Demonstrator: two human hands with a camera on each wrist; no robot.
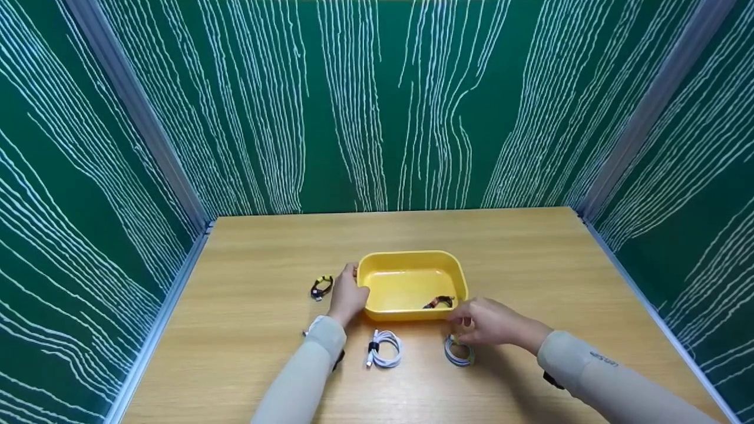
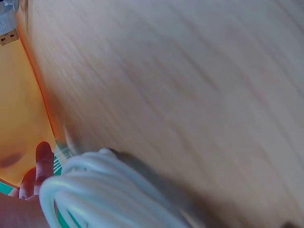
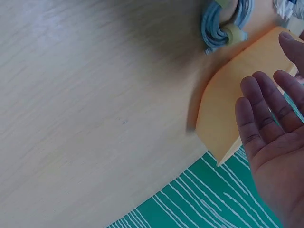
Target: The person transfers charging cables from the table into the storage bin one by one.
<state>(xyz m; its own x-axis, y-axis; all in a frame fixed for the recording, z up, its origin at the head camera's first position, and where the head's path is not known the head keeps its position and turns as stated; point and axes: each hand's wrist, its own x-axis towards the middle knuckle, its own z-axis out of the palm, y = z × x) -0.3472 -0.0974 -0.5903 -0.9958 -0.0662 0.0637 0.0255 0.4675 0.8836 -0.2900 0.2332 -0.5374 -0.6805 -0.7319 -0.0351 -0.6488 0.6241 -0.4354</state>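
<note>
1. I had the left hand [image 1: 349, 294] on the tray [image 1: 406, 284] at its left end, thumb by the rim and fingers along the outer wall, a narrow hold that I judged was steadying it
2. The tray stood upright around the middle of the table [image 1: 265, 259], where both hands reached it
3. My right hand [image 1: 489, 321] held nothing, its fingers loosely spread by the tray's near right corner; I could not tell whether it touched the rim
4. Inside the tray, near that corner, lay a red-tied cable [image 1: 439, 302], its ties probably there to keep it bundled
5. On the near side lay a white cable [image 1: 376, 348] and, to its right, a blue cable [image 1: 458, 360], both coiled and strapped, likely against tangling
6. A black cable [image 1: 321, 288] with yellow ties lay left of the left hand
7. The left sleeve [image 1: 300, 377] blocked my view of something whose pale tip [image 1: 305, 333] peeked out on the left, and the right hand partly covered the blue cable
8. Green walls [image 1: 403, 118] closed off the far, left and right sides
</note>
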